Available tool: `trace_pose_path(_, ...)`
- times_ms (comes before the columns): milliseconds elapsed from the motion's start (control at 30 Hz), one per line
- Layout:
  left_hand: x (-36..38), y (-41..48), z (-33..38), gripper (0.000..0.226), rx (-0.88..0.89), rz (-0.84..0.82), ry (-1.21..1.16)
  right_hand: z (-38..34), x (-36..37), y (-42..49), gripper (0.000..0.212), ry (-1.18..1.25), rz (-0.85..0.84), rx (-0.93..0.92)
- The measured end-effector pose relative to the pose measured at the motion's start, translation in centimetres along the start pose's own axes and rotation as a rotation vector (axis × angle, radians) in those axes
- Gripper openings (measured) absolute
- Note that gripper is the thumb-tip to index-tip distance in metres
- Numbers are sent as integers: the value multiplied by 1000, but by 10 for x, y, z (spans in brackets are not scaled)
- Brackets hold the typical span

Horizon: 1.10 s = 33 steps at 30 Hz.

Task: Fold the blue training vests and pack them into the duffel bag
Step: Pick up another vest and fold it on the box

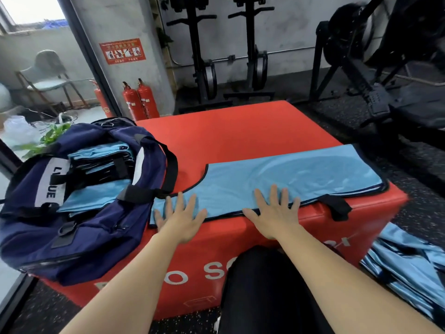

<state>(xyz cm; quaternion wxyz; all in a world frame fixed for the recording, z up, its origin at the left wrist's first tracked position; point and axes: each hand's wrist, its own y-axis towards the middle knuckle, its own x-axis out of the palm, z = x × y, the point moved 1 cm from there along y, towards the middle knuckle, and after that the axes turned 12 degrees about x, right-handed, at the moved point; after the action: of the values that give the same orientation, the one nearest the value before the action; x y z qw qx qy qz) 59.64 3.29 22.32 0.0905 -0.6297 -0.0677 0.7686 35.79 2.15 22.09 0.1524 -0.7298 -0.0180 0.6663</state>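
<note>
The left grip (180, 218) and right grip (274, 213) lay flat, fingers spread, grasping nothing, pressing the blue vest (289, 174) on the red plyo box (228, 131). The open duffel bag (79, 232) stood just left, folded vests (96, 196) inside.

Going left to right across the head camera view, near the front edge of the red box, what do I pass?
First the duffel bag, then the left hand, the right hand, and the pile of blue vests on the floor.
</note>
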Motion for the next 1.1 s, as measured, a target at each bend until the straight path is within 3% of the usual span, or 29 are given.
trace_pose_path(200,-14,-1,-2,81,-53,-55,-2,2,1,0,77,3,-2,-27)
trace_pose_path(267,-20,-2,-6,73,-48,23,-73,3,-1,0,77,-10,-20,-24)
trace_pose_path(367,-28,-15,-6,40,-105,273,-8,1,-7,-4,77,-43,16,-39)
trace_pose_path(500,-29,-34,-7,37,-328,285,39,-13,-1,-18,76,-92,88,-187)
trace_pose_path(633,-37,-32,-13,29,-386,263,-238,-10,9,-22,74,-106,48,-229)
trace_pose_path(767,-36,-23,-22,51,-542,297,-716,-4,6,-22,72,-114,10,-256)
trace_pose_path(867,-36,-22,-19,15,-592,335,-1001,-4,5,-22,72,-115,-1,-255)
trace_pose_path(967,-44,-18,-17,10,-565,366,-1328,-5,6,-23,72,-111,-3,-248)
trace_pose_path(1100,-67,-16,-9,20,-494,504,-1415,-10,-8,-24,78,-10,-117,-231)
